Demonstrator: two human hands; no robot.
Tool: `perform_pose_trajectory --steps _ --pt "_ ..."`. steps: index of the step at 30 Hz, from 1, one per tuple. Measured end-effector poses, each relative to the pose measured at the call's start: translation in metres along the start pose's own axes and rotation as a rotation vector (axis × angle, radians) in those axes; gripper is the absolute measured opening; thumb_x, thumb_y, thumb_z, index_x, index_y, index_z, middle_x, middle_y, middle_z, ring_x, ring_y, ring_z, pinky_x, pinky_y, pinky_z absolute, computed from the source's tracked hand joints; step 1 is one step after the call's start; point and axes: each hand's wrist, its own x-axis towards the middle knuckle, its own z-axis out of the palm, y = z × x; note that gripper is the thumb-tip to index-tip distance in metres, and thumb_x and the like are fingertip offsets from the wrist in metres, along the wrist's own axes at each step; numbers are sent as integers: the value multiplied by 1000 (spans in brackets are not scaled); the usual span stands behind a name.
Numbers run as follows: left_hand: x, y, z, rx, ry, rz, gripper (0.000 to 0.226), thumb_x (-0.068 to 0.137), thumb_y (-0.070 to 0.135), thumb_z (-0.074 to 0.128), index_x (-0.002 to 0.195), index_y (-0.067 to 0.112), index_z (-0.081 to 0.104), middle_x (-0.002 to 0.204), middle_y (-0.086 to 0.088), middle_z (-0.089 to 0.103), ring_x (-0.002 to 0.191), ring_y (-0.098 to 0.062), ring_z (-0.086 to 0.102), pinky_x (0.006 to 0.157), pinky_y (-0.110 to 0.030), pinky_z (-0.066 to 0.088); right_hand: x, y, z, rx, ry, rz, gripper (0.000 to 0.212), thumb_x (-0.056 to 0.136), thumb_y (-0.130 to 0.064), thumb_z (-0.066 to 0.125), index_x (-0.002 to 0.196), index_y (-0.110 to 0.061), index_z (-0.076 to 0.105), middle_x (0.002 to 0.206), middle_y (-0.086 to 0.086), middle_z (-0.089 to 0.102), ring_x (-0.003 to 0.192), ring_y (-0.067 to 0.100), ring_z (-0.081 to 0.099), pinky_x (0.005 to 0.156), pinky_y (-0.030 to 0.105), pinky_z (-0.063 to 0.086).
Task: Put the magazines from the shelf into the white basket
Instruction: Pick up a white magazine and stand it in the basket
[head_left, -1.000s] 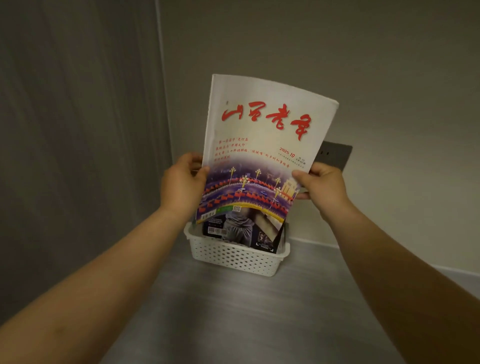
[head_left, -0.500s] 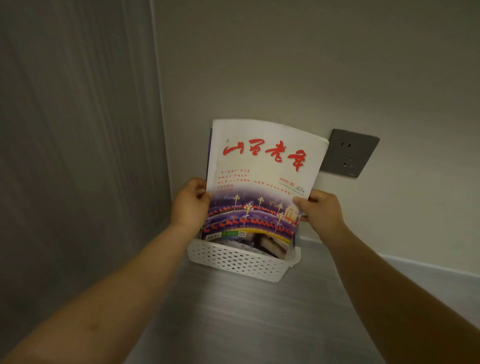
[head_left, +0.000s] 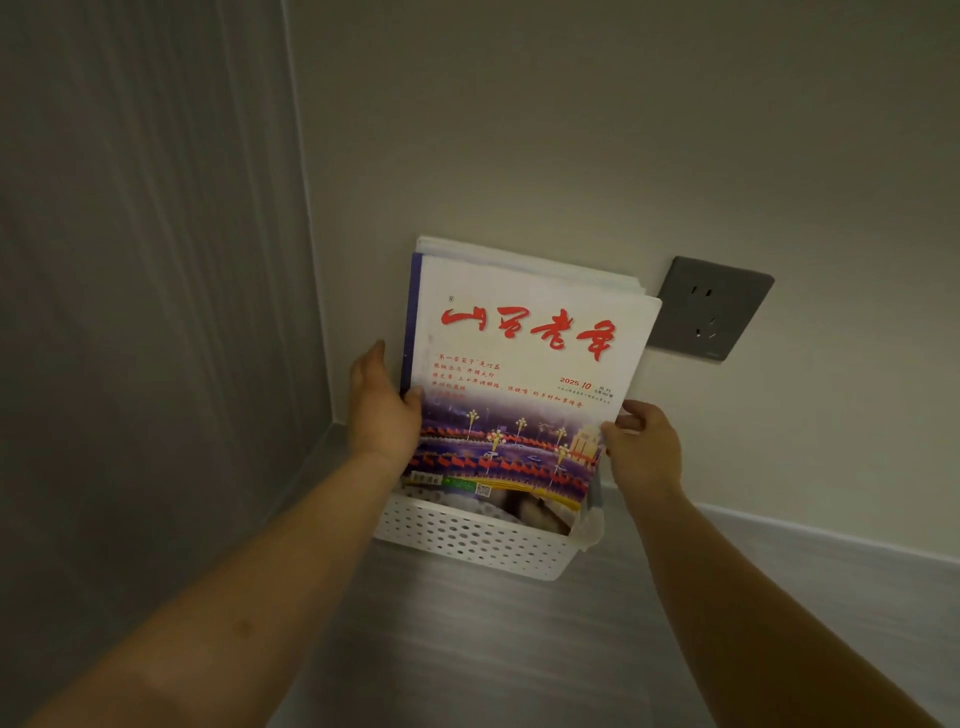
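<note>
Front magazine (head_left: 524, 358) in white basket (head_left: 467, 543), both hands on it.

Standing upright w/ bottom edge down behind front rim of basket, leaning back on other magazines (head_left: 519, 265) in same basket; more printed paper low at front, detail unclear. Pinched at right edge, approx. 4 o'clock, by right hand (head_left: 644, 452): thumb on cover, fingers curled behind. Touched at left edge, 9 o'clock, by left hand (head_left: 382, 415): fingers straight, pointing to 12 o'clock, thumb tip on cover, grip wide, not closed. At 2 o'clock from magazine: grey wall socket (head_left: 711, 309). Under basket: grey shelf surface (head_left: 493, 649), in corner btw. two walls.
</note>
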Motion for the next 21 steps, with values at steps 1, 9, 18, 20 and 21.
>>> perform_pose_trajectory --steps 1,9,18,20,21 --pt "0 1 2 4 -13 9 57 89 6 46 139 18 22 146 -9 29 132 -29 34 103 -49 37 -1 1 3 28 -12 9 31 90 -10 48 121 -7 44 123 15 57 89 19 55 71 31 48" --pt "5 9 11 -121 -139 17 38 91 5 36 128 16 33 132 -12 47 124 -29 43 89 -38 42 -11 -12 33 238 -176 55 39 91 -1 41 127 -12 30 129 15 47 114 32 52 75 37 50" --pt "1 7 -5 -6 -270 35 35 91 8 41 125 15 35 134 -11 46 124 -30 45 93 -44 44 -13 -6 28 169 -207 22 38 91 1 40 126 -9 29 130 17 47 109 31 56 52 16 49" --pt "-13 3 -13 51 -232 65 39 90 6 43 128 12 35 137 -11 43 125 -29 43 93 -40 42 -17 -8 21 160 -215 -18 39 91 -2 44 126 -10 31 127 16 50 90 20 60 41 10 46" --pt "-21 0 -18 130 -190 89 40 89 7 44 128 10 37 138 -12 42 126 -29 41 97 -40 39 -19 -7 15 137 -215 -47 43 89 -4 48 128 -11 32 127 15 49 85 14 58 41 10 47"
